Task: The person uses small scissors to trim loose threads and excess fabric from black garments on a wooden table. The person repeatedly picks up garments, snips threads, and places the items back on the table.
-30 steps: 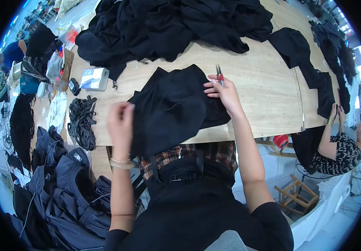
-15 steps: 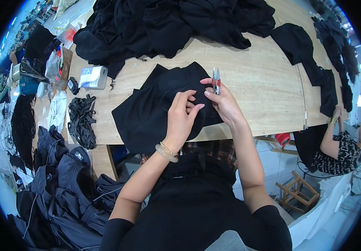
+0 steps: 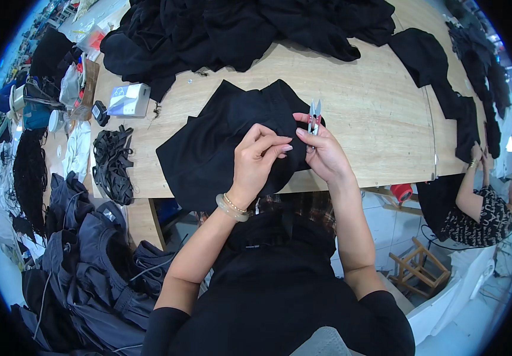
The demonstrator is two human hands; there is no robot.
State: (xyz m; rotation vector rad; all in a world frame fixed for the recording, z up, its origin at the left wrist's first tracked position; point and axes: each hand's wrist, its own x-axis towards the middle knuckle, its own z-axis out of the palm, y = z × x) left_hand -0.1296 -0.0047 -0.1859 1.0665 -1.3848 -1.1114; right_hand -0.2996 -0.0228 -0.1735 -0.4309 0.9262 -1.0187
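Note:
A black garment (image 3: 205, 151) lies spread in front of me at the near edge of the table. My right hand (image 3: 330, 157) holds a pair of thread snips (image 3: 314, 123) with red on the handles, their two blades pointing up and slightly apart. Over the middle of the garment, my left hand (image 3: 252, 165) is closed in a pinch, fingertips and thumb together. Whatever sits between those fingertips is too small to make out. The snips are beside the left fingertips, apart from them.
A heap of black garments (image 3: 208, 35) covers the far side of the wooden table (image 3: 374, 118). To the left are a tissue pack (image 3: 129, 99) and a pile of black straps (image 3: 112, 166). Dark trousers (image 3: 99, 261) hang at lower left. At right, a co-worker's arm (image 3: 471, 190) reaches to black cloth.
My left fingers have closed from a looser, parted pose into a pinch. In my right hand the snips have tilted, so both blades show apart. The garment stays nearly where it was.

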